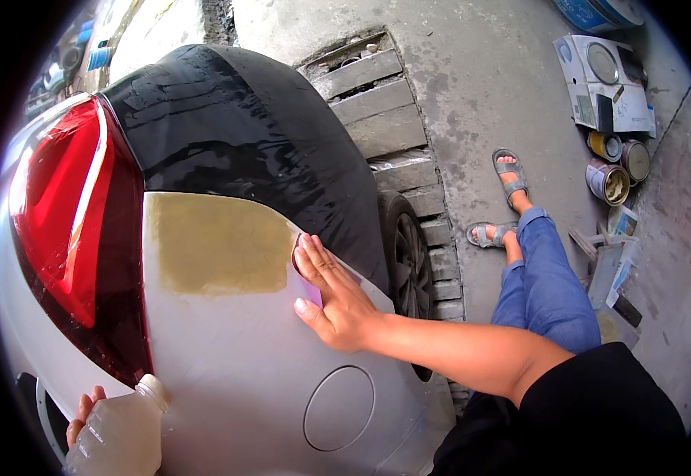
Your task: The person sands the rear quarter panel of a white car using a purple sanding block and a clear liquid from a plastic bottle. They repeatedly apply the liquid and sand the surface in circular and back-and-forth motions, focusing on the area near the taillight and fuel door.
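Observation:
My right hand [333, 301] lies on the silver car's rear side panel [234, 357], with a purple piece of sandpaper [311, 290] held under its palm and fingers. Its fingertips reach the right edge of a smooth olive-tan filler patch [222, 244]. At the lower left, my left hand [83, 412] grips a translucent plastic bottle [119, 440] from behind. The bottle is uncapped and tilted, its neck close to the lower tip of the red tail light [75, 214]. Cloudy liquid seems to be inside; most of the left hand is hidden by the bottle.
A black sheet [242, 127] covers the car above the patch. A round fuel flap [339, 408] sits below my right hand. Slatted drain covers [385, 119] run beside the wheel [409, 254]. Paint cans [607, 181] and a white carton [603, 83] stand right of my sandalled feet.

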`<action>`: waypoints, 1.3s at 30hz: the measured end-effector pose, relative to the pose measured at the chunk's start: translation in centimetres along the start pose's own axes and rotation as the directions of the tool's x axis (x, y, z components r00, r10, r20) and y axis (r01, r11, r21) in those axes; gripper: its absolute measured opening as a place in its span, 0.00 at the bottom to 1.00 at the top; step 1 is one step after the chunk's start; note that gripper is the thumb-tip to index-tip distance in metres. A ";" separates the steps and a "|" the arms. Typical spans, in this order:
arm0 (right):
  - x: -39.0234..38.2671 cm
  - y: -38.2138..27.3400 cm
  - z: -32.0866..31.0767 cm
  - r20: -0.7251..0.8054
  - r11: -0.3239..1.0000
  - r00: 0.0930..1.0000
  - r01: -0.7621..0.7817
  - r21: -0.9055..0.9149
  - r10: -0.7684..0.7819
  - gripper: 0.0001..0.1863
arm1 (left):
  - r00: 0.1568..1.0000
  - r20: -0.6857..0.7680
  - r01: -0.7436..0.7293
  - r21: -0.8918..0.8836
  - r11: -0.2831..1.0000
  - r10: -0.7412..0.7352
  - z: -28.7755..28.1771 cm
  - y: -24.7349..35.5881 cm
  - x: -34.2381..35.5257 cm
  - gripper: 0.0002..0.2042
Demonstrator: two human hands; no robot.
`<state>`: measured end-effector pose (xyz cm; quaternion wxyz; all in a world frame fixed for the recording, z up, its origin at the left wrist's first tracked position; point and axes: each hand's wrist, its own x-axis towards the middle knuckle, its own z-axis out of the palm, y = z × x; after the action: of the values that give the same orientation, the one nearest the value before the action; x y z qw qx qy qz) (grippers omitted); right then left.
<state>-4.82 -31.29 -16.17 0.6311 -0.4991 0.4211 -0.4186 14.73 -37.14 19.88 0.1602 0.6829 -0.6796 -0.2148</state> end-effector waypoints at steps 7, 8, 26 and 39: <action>4.0 -0.8 -1.1 0.002 0.995 0.995 0.097 0.033 -0.097 0.39 | 1.000 0.018 -0.018 -0.015 1.000 0.018 -1.4 -0.7 -0.4 0.62; 2.3 0.6 -0.9 0.003 0.994 0.994 0.109 0.014 -0.109 0.39 | 1.000 0.021 -0.018 -0.019 1.000 0.018 -1.4 -0.9 -0.5 0.62; 2.0 1.9 -1.3 -0.002 0.991 0.992 0.130 0.012 -0.130 0.40 | 0.999 0.033 0.009 -0.075 0.997 -0.007 -1.8 -0.8 -0.6 0.58; 2.3 1.1 -1.4 -0.052 0.994 0.993 0.107 0.025 -0.106 0.43 | 0.999 -0.029 0.032 -0.112 0.993 -0.035 -1.1 -0.8 -0.5 0.53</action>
<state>-5.33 -33.67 -17.69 0.6038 -0.5014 0.4038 -0.4701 15.96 -36.71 20.43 0.2049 0.6874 -0.6524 -0.2446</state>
